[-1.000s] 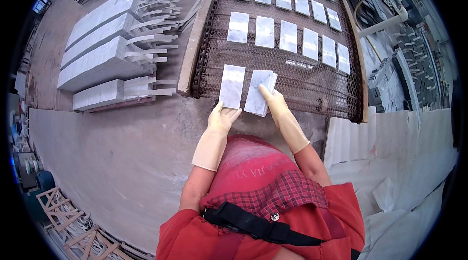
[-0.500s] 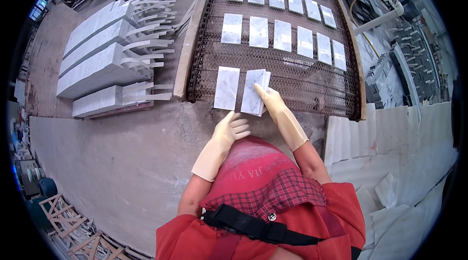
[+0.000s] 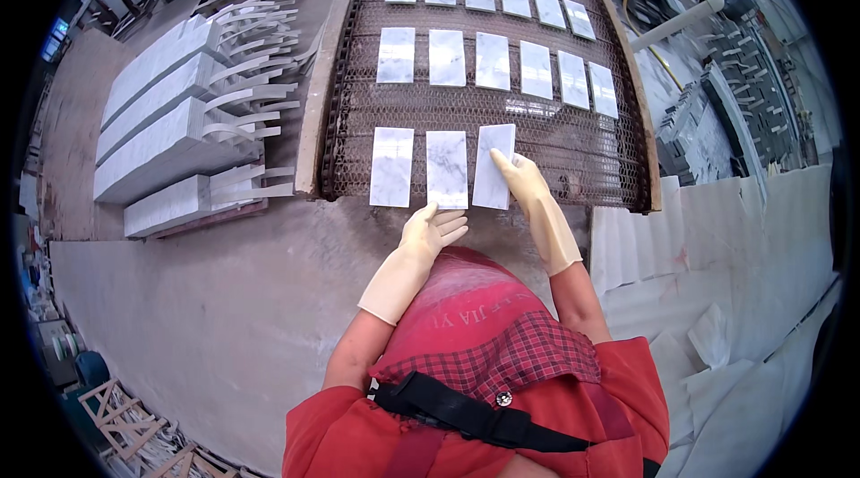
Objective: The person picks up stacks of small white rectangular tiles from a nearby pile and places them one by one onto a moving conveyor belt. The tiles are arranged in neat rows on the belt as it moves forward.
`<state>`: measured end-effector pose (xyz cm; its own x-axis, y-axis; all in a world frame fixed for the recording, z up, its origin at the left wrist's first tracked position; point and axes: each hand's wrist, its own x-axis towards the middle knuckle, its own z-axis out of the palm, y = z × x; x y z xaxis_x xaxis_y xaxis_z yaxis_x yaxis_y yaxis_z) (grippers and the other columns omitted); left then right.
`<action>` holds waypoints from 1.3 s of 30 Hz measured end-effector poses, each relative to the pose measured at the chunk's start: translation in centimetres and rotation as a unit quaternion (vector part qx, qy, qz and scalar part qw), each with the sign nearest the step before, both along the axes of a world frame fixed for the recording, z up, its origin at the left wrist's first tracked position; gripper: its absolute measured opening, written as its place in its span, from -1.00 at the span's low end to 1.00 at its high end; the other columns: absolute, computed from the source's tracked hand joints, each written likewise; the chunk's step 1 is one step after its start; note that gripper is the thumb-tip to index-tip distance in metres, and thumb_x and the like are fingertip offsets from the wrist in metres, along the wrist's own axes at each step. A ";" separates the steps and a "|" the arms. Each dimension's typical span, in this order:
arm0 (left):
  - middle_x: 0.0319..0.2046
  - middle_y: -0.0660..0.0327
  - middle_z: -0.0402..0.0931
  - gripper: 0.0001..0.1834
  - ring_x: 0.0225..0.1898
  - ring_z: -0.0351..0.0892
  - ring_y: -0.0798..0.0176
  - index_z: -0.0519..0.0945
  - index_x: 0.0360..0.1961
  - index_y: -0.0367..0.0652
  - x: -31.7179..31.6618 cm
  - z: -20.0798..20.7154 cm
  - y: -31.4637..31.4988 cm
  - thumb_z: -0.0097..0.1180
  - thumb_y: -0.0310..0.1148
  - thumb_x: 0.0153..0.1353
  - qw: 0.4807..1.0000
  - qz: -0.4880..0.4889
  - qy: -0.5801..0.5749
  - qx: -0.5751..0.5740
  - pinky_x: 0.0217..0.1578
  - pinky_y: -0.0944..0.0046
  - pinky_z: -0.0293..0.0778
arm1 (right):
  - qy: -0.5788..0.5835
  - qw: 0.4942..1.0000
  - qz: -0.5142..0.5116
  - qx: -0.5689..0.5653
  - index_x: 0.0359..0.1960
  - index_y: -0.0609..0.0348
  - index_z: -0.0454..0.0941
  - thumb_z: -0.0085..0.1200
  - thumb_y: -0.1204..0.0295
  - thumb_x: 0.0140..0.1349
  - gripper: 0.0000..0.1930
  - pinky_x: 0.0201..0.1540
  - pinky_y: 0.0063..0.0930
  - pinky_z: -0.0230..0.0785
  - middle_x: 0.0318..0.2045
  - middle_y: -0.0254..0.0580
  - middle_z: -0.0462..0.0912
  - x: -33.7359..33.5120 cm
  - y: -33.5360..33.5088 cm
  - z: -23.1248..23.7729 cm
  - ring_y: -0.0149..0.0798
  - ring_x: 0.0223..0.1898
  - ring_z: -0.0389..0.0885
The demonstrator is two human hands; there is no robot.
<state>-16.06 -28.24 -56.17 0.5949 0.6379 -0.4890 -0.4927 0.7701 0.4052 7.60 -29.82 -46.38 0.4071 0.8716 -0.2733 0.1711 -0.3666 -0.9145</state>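
At the near end of the mesh conveyor [image 3: 555, 175], my right hand [image 3: 522, 180], in a cream rubber glove, grips a white marble tile [image 3: 494, 151]. Its thumb presses on the top face, while the other fingers are mostly hidden at the right edge and below. To its left a grey-veined marble tile [image 3: 447, 160] lies on the belt, and another marble tile [image 3: 391, 166] lies left of that. My gloved left hand [image 3: 430, 232] is at the lower edge of the veined tile, thumb tip at that edge, its fingers stretched out and holding nothing.
Rows of pale tiles [image 3: 492, 60] lie farther up the belt between wooden side rails [image 3: 315, 133]. Stacked white slabs [image 3: 152, 151] with loose strips stand on the left. Pale sheeting [image 3: 717, 245] covers the right side, below dark stacked pieces [image 3: 694, 142].
My right hand has moved right with a tile, leaving the veined tile on the belt where the small stack was held. My left hand has come up to that tile's near edge.
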 end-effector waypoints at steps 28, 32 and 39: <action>0.29 -0.43 0.51 -0.45 0.29 0.58 -0.46 0.41 0.36 -0.42 -0.2 -0.5 0.8 -0.01 -0.12 0.65 0.997 0.005 0.072 0.040 0.18 -0.44 0.64 | -0.035 0.998 -0.037 -0.038 0.17 0.18 0.69 0.19 0.13 0.52 -0.59 -0.21 -0.38 0.62 -0.16 -0.23 0.82 3.1 -0.9 -1.3 -0.35 -0.25 0.76; 0.38 -0.47 0.40 -0.29 0.39 0.47 -0.48 0.31 0.47 -0.43 -0.5 0.3 0.0 0.04 -0.02 0.61 0.997 -0.002 0.069 0.043 0.27 -0.43 0.56 | -0.119 0.990 -0.056 -0.053 0.27 0.15 0.67 0.15 0.09 0.54 -0.53 -0.15 -0.40 0.62 -0.14 -0.20 0.82 1.7 -3.3 3.1 -0.35 -0.21 0.78; 0.39 -0.37 0.41 -0.19 0.39 0.47 -0.37 0.29 0.55 -0.29 -3.5 -1.0 -3.6 0.12 0.10 0.55 0.995 -0.027 0.036 0.094 0.32 -0.34 0.53 | -0.083 0.994 -0.053 0.036 0.24 0.07 0.73 0.19 0.07 0.54 -0.57 -0.16 -0.48 0.59 -0.24 -0.23 0.84 0.5 -6.1 3.2 -0.43 -0.26 0.76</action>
<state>-19.54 -31.86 -57.14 0.5975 0.6911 -0.4066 -0.4173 0.7010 0.5783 8.14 -35.95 -43.17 0.5322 0.8363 -0.1320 0.2861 -0.3244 -0.9016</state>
